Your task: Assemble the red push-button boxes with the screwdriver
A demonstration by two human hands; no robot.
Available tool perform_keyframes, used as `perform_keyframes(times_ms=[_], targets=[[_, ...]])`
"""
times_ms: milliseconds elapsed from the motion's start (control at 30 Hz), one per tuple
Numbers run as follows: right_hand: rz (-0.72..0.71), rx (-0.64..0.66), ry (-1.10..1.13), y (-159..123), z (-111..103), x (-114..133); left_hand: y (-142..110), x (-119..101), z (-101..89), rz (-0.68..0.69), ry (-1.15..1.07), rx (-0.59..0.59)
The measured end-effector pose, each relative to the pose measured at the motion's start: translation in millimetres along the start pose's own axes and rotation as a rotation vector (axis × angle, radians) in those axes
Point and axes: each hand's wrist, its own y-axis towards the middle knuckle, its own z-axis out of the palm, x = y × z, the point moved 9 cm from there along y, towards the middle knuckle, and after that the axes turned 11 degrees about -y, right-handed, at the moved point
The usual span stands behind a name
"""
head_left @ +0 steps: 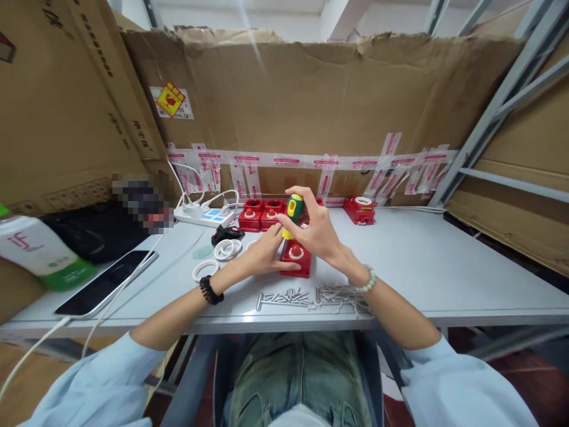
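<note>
So on the far left of the frame a white-and-green bottle [53,252] is leaning over, with a phone [104,284] lying just right of it. Moving along, a white power strip [207,217] is sitting left of centre with plugs in it, and a few white rings [216,250] are lying below it, some overlapping. Next, a row of red boxes [250,219] is standing near the cardboard. The left hand [260,255] is holding the red unit [297,265] at mid-frame, its grip closing on that one's left side, thumb lying across the front. Loose silver screws [290,295] are lying just below that on the bench [413,255]. A green-and-yellow screwdriver [296,207] is pointing down at the unit's upper part, and the right hand [320,228] is pinching its handle, thumb and fingers wrapping it. Right of centre, another red piece [359,212] is sitting well apart, carrying a white ring on top.
</note>
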Motion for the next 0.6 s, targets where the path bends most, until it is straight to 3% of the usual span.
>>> perform_keyframes(times_ms=[200,400,600], targets=[[-0.022,-0.024,-0.054,-1,0,4,0,-1,-0.1,-0.003,-0.009,0.01],[-0.041,-0.046,-0.299,1,4,9,1,-2,-0.1,-0.019,-0.014,0.025],[0.03,-0.042,-0.53,10,9,5,2,-5,-1.5,0.014,-0.021,0.013]])
